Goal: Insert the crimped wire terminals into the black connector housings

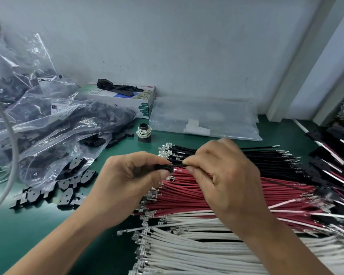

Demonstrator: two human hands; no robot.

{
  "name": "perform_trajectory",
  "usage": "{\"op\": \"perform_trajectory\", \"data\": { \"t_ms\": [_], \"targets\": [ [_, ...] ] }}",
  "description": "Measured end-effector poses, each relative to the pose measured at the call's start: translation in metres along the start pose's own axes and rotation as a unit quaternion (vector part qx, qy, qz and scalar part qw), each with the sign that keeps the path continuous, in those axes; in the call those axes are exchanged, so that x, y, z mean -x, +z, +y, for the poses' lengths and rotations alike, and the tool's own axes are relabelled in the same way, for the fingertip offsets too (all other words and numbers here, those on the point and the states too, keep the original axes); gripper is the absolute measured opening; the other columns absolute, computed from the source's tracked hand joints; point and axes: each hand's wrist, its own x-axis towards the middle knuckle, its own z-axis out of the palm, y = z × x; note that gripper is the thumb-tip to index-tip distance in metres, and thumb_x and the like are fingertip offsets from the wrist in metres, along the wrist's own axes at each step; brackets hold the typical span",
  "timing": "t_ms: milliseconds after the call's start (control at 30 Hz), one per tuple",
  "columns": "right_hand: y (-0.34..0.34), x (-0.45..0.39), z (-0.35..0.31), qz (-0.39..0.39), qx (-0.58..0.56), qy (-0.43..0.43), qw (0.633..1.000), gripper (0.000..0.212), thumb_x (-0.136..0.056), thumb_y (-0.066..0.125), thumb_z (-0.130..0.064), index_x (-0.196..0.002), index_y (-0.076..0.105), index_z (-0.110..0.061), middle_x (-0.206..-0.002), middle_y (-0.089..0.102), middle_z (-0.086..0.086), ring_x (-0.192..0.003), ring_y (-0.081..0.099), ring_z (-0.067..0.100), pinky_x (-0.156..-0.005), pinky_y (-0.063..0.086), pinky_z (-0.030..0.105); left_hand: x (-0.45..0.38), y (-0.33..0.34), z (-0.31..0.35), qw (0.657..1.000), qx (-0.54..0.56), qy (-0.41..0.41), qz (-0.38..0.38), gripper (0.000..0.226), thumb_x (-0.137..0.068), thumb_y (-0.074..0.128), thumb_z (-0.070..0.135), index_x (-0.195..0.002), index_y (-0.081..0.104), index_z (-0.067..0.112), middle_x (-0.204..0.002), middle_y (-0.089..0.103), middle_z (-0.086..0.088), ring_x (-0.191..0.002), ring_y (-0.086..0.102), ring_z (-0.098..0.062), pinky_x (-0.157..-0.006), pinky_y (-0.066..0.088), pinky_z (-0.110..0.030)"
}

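My left hand [125,179] pinches a small black connector housing [163,167] between thumb and fingers, above the wire piles. My right hand [222,175] pinches a black wire [180,165] whose end meets the housing; the wire's tail trails right behind the hand. Beneath both hands lie rows of crimped wires: black wires [266,157] at the back, red wires [179,197] in the middle, white wires [187,247] nearest me. Loose black housings [68,187] lie on the green mat to the left.
Clear plastic bags [48,120] of black housings are heaped at the left. A glove box [127,98] stands against the wall, with a small roll with rubber bands [144,131] and a flat clear bag [205,118] nearby. Assembled housings with wires [338,155] lie at the right.
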Motion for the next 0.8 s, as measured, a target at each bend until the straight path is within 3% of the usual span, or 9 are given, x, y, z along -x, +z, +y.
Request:
{"op": "perform_trajectory", "data": {
  "t_ms": [100,200,267,433,567,700,800],
  "targets": [
    [-0.009,0.004,-0.002,-0.008,0.002,0.001,1.0,0.004,-0.089,0.075,-0.023,-0.092,0.077,-0.024,-0.087,0.06,-0.013,-0.081,0.053,0.01,-0.064,0.047,0.026,-0.002,-0.003,-0.004,0.997,0.043,-0.032,0.057,0.028,-0.073,0.078,0.027,-0.1,0.08,0.027,-0.084,0.077,-0.012,-0.071,0.073,-0.026,-0.067,0.063,-0.028],
    [-0.001,0.012,-0.011,-0.149,0.017,0.039,0.988,0.011,-0.091,0.069,-0.036,-0.1,0.076,-0.032,-0.09,0.062,-0.019,-0.087,0.053,0.004,-0.07,0.051,0.027,-0.004,-0.001,-0.005,0.994,0.069,-0.047,0.071,0.029,-0.072,0.078,0.024,-0.101,0.08,0.022,-0.084,0.078,-0.012,-0.069,0.071,-0.023,-0.068,0.062,-0.025],
    [0.006,0.015,-0.01,-0.179,-0.001,0.087,0.98,0.018,-0.094,0.064,-0.043,-0.109,0.073,-0.038,-0.096,0.061,-0.02,-0.095,0.051,0.002,-0.078,0.048,0.026,-0.005,0.001,-0.005,0.992,0.083,-0.059,0.072,0.026,-0.071,0.079,0.023,-0.097,0.082,0.021,-0.084,0.078,-0.011,-0.067,0.071,-0.021,-0.068,0.062,-0.024],
    [0.008,0.011,-0.008,-0.174,-0.037,0.128,0.976,0.005,-0.091,0.069,-0.035,-0.089,0.073,-0.035,-0.09,0.06,-0.022,-0.095,0.052,-0.001,-0.076,0.045,0.02,-0.007,0.0,-0.006,0.987,0.111,-0.067,0.099,0.024,-0.069,0.08,0.023,-0.093,0.083,0.021,-0.08,0.077,-0.013,-0.061,0.067,-0.017,-0.064,0.059,-0.02],
    [0.003,0.01,-0.008,-0.163,-0.049,0.117,0.978,0.006,-0.095,0.066,-0.028,-0.093,0.071,-0.032,-0.091,0.061,-0.02,-0.091,0.058,0.0,-0.077,0.048,0.021,-0.01,-0.005,-0.009,0.98,0.14,-0.083,0.11,0.023,-0.072,0.078,0.022,-0.094,0.083,0.021,-0.081,0.078,-0.013,-0.062,0.066,-0.017,-0.062,0.058,-0.019],
    [-0.005,0.007,-0.003,-0.078,-0.144,0.12,0.979,0.019,-0.096,0.064,-0.014,-0.104,0.074,-0.028,-0.093,0.062,-0.018,-0.092,0.062,0.005,-0.078,0.045,0.011,-0.009,-0.011,-0.008,0.97,0.207,-0.104,0.067,0.034,-0.068,0.079,0.028,-0.098,0.082,0.013,-0.082,0.076,-0.017,-0.063,0.065,-0.019,-0.059,0.057,-0.024],
    [-0.008,0.006,-0.006,-0.038,-0.149,0.11,0.982,0.012,-0.094,0.065,-0.021,-0.098,0.075,-0.027,-0.09,0.061,-0.016,-0.086,0.063,0.01,-0.071,0.047,0.014,-0.008,-0.012,-0.007,0.96,0.256,-0.114,0.025,0.032,-0.072,0.077,0.024,-0.098,0.081,0.006,-0.08,0.073,-0.018,-0.062,0.062,-0.019,-0.057,0.055,-0.024]
  ]
}}
